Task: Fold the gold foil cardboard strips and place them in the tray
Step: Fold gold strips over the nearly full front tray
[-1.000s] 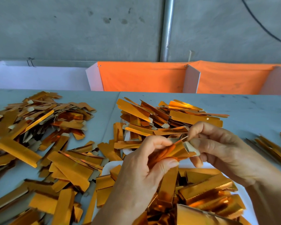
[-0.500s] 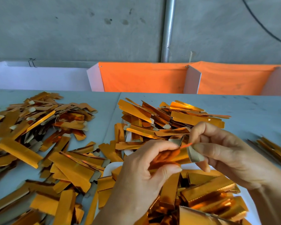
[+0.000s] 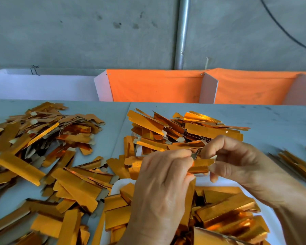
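Since a second ago, both hands, left hand (image 3: 163, 175) and right hand (image 3: 237, 161), have squeezed the strip (image 3: 200, 166) shorter; each grip pinches it, fold nearly done, tray (image 3: 121, 183) at 6 o'clock.

A single head-worn camera looks forward and down across the counter (image 3: 254, 117) toward its far edge and the wall (image 3: 78, 32) beyond. It sits close above the near edge, wide-angled.

Bright, even daylight glints off the gold foil strips (image 3: 198, 117) (soft blur and wide-angle bending at the edges).
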Demonstrator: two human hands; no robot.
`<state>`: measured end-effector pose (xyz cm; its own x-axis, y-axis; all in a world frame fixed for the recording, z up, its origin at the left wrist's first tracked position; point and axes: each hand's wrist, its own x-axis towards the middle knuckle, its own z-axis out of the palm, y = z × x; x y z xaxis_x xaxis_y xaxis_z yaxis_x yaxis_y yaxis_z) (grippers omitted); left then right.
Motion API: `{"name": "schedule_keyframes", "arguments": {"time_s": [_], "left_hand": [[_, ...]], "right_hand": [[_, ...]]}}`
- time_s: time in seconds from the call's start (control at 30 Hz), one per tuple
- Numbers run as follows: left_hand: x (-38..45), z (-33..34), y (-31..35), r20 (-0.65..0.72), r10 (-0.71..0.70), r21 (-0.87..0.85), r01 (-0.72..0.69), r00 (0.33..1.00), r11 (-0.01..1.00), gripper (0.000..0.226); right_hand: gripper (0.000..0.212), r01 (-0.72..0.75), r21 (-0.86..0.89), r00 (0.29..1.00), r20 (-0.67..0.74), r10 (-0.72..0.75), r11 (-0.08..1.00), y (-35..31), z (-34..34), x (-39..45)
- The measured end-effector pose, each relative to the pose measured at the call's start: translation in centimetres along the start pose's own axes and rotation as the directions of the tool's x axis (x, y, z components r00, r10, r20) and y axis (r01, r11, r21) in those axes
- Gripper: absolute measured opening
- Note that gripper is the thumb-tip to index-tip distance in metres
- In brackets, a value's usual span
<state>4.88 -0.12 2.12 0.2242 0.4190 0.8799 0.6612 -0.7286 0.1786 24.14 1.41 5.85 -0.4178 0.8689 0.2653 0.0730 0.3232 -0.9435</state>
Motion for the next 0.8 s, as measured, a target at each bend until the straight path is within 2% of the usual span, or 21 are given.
{"name": "schedule_keyframes", "arguments": {"time_s": [0.07, 0.2, 0.37, 0.53, 0.67, 0.8], "left_hand": [[0.1, 0.0, 0.2, -0.032, 0.020, 0.009, -0.020, 0.999, 1.000, 0.022], [0.1, 0.0, 0.5, -0.068, 0.029, 0.025, -0.027, 0.997, 0.999, 0.017], [0.1, 0.1, 0.5, -0.026, -0.023, 0.002, 0.023, 0.999, 1.000, 0.026], [0.0, -0.5, 0.3, 0.077, -0.148, -0.157, 0.158, 0.986, 0.975, 0.031], [0.2, -1.0, 0.1, 0.182, -0.252, -0.314, 0.299, 0.951, 0.901, 0.032], [0.4, -1.3, 0.0, 0.244, -0.283, -0.419, 0.364, 0.927, 0.832, 0.035]], "right_hand": [[0.024, 0.022, -0.005, 1.000, 0.000, -0.022, 1.000, 0.0, 0.1, 0.1], [0.031, 0.064, 0.046, 0.998, 0.019, -0.065, 0.997, -0.3, 0.3, 0.1], [0.035, 0.078, 0.026, 0.995, -0.060, -0.076, 0.997, -0.5, 0.2, 0.0], [0.028, 0.127, 0.058, 0.989, -0.077, -0.122, 0.990, -0.9, 0.5, 0.0], [0.027, 0.143, 0.037, 0.987, -0.081, -0.140, 0.989, -0.9, 0.6, 0.1], [0.033, 0.157, 0.058, 0.981, -0.124, -0.149, 0.986, -0.8, 0.8, 0.2]]}}
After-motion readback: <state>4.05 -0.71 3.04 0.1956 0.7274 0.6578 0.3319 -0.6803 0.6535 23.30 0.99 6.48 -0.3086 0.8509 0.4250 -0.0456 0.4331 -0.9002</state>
